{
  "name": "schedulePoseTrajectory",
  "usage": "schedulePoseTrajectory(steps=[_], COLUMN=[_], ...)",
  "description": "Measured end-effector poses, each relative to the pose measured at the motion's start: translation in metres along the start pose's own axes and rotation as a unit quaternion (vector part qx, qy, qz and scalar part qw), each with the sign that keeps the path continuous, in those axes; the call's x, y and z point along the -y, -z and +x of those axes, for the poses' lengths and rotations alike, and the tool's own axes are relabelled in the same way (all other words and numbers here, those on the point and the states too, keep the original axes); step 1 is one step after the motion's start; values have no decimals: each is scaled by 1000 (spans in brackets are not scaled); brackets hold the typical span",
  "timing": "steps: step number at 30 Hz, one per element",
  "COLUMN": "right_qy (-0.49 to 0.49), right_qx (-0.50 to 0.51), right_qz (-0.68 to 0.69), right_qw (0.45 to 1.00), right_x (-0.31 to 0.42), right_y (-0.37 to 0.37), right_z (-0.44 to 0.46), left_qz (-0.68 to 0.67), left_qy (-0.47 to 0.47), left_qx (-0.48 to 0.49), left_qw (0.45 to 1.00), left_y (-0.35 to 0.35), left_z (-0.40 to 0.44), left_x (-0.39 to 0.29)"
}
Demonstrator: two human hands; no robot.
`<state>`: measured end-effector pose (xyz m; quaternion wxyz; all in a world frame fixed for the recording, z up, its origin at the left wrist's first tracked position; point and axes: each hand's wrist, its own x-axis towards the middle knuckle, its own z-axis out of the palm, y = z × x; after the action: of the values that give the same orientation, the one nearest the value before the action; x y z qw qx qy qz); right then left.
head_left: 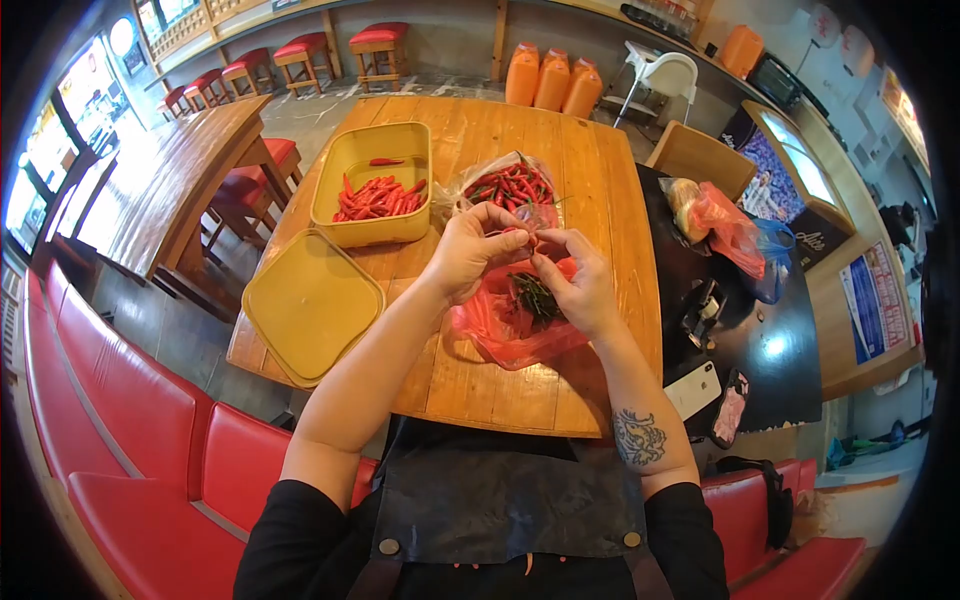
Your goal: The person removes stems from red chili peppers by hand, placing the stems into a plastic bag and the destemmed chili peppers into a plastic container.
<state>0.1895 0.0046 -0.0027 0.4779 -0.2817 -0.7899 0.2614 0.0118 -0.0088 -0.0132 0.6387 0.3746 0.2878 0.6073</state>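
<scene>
Red-topped stools along a grey wall, red benches, grey floor, bright windows at left

Daylight burns windows at far left to white and glares off a side table. A bright reflection spots the black table at right, near a glowing display panel. The main table is moderately lit, with soft shadow beside the red bag. Chillies show vivid red. Wide-angle distortion bends the benches; black vignetting rounds the corners, and detail softens toward the edges.
</scene>
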Motion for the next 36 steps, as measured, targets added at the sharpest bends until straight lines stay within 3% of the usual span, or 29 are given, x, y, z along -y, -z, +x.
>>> schedulePoseTrajectory(steps=[1, 3, 9, 16, 18, 21, 28, 30, 34, 36], right_qy=[-1, -95, -155, -172, -116, -100, -88, -31, -11, 76], right_qx=[-1, 3, 19, -4, -33, 2, -3, -16, -11, -6], right_qz=[-4, 58, 171, 153, 97, 79, 26, -26, -71, -144], right_qw=[1000, 994, 973, 973, 988, 992, 996, 999, 997, 987], right_x=[-3, -10, -12, -22, -20, -4, -15, -16, -20, -22], right_y=[0, 1, 1, 0, 2, 5, 4, 3, 3, 4], right_z=[-1, -2, -3, -4, -1, -1, -1, 0, -1, 1], left_qz=[-2, 5, 94, 182, 314, 297, 298, 384, 454, 479], left_qy=[1, -18, -88, -148, -106, -157, -115, -161, -199, -206], left_qx=[3, 7, -17, -54, -39, -29, -43, -38, -33, -14], left_qw=[1000, 1000, 992, 971, 943, 942, 947, 908, 868, 853], left_y=[-1, -4, -7, -17, -16, -13, -14, -14, -14, -13], left_z=[1, 0, -1, -4, -7, -5, -6, -6, -8, -9], left_x=[2, 6, 10, 12, 8, 15, 15, 15, 12, 10])
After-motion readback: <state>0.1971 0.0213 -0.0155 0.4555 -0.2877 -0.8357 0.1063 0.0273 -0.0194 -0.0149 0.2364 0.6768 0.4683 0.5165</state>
